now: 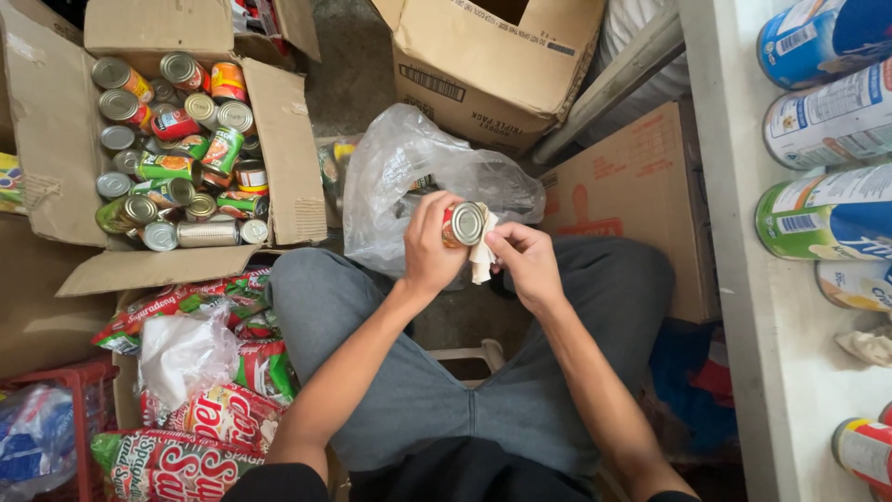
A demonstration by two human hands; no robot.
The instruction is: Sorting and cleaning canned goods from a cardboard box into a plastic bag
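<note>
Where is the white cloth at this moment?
In the head view, the cloth sits centre frame in the right hand, pressed against the can held by the left hand, before the plastic bag.

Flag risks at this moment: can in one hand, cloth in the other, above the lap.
1. The left hand grips the small can by its side only, with nothing under it; a hard wipe could knock it loose.
2. The right hand pinches the white cloth at the can's rim, so a sharp edge might nick a finger.
3. The clear plastic bag lies close behind and could snag.
</note>
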